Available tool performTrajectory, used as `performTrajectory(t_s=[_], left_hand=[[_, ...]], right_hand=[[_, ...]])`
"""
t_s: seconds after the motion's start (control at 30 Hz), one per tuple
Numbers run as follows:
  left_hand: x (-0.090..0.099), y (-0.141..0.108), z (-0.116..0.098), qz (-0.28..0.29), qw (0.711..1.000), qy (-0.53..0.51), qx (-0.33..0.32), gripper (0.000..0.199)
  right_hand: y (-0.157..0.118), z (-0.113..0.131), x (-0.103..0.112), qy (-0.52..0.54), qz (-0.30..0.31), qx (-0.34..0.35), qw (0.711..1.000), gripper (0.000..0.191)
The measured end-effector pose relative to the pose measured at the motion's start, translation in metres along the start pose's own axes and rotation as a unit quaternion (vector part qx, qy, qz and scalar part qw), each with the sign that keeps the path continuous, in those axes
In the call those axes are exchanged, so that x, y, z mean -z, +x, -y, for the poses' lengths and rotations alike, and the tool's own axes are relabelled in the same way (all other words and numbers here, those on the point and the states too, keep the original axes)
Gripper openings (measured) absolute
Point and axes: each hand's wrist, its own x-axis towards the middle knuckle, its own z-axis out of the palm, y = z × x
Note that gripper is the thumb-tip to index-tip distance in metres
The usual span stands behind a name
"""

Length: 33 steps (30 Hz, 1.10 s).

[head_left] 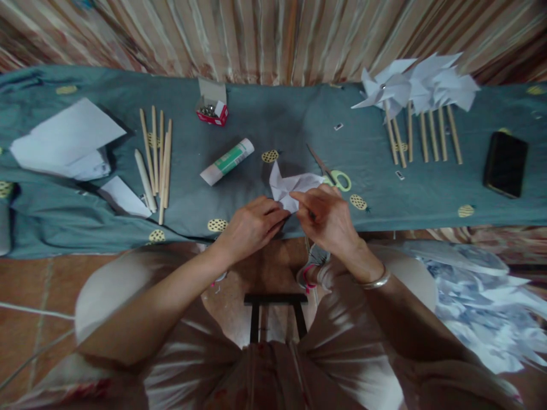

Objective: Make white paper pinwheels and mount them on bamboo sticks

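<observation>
A white paper pinwheel [294, 183] with folded blades lies at the front edge of the cloth-covered table, between my hands. My left hand [255, 225] pinches its lower left side, fingers closed on the paper. With the index finger pointing at its middle, my right hand [327, 215] is curled over the pinwheel's right side; part of the paper is hidden under it. Just behind the right hand lie scissors [341, 180] with pale green handles, blades apart. A glue stick [228, 162] with a green label rests to the left, beyond my left hand.
Wooden sticks [156, 156] and white paper sheets [70, 139] lie on the left. A small red box [212, 109] of metal pins stands open at the back. Several finished pinwheels [421, 88] on sticks and a black phone [506, 164] are on the right. A bag of paper pieces [482, 307] sits below.
</observation>
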Motion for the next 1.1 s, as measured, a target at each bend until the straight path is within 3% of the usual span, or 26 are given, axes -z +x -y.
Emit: performTrajectory(t_s=[0.3, 0.47, 0.6, 0.83, 0.93, 1.1], left_hand=[[-0.002, 0.001, 0.001, -0.018, 1.0, 0.002, 0.001, 0.02], [-0.002, 0.002, 0.001, -0.025, 0.999, 0.033, -0.004, 0.021], [0.002, 0.001, 0.009, -0.022, 0.998, 0.054, 0.007, 0.022], [0.011, -0.003, 0.022, -0.017, 0.989, -0.05, 0.138, 0.035], [0.008, -0.002, 0.019, -0.03, 0.976, -0.112, 0.184, 0.044], [0.0, 0.005, 0.016, -0.047, 0.963, -0.133, 0.23, 0.048]], right_hand=[[0.011, -0.019, 0.006, 0.021, -0.075, -0.056, 0.995, 0.038], [0.013, -0.031, -0.002, 0.001, -0.051, -0.04, 0.998, 0.043], [0.015, -0.033, -0.002, 0.005, -0.05, -0.072, 0.996, 0.038], [0.015, -0.027, 0.001, 0.059, -0.035, -0.132, 0.989, 0.036], [0.014, -0.024, 0.0, 0.066, -0.028, -0.134, 0.988, 0.037], [0.013, -0.022, -0.001, 0.054, -0.021, -0.128, 0.99, 0.038]])
